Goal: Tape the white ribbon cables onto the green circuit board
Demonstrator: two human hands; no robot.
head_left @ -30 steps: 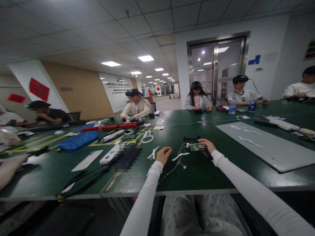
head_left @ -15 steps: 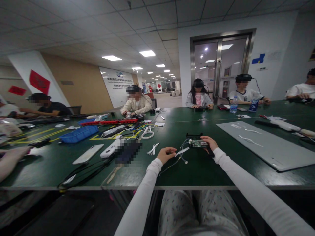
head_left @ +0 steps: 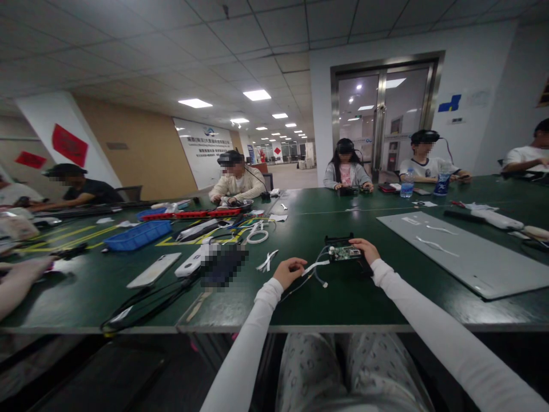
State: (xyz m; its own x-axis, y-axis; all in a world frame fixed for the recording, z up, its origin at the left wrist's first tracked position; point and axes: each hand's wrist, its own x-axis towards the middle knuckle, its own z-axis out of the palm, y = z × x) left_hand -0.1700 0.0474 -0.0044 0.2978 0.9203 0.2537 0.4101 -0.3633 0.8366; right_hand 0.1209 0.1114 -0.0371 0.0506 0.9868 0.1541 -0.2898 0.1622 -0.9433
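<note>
A circuit board (head_left: pixel 343 253) is sitting near the surface's (head_left: pixel 309 312) front, the right hand (head_left: pixel 366 250) grasping its right end. The left hand (head_left: pixel 290 272) is curling its fingers beside a white strip (head_left: pixel 317 266); whether it is pinching, I cannot tell. Thin cables (head_left: pixel 319 278) are cluttering the gap between. Crossed strips (head_left: pixel 267 261) are lying leftward, a gray panel (head_left: pixel 472 257) is occupying the right, and a phone (head_left: pixel 154 270) and blue tray (head_left: pixel 139 235) are resting farther left.

Circuit board (head_left: pixel 343 252) too small for detail
</note>
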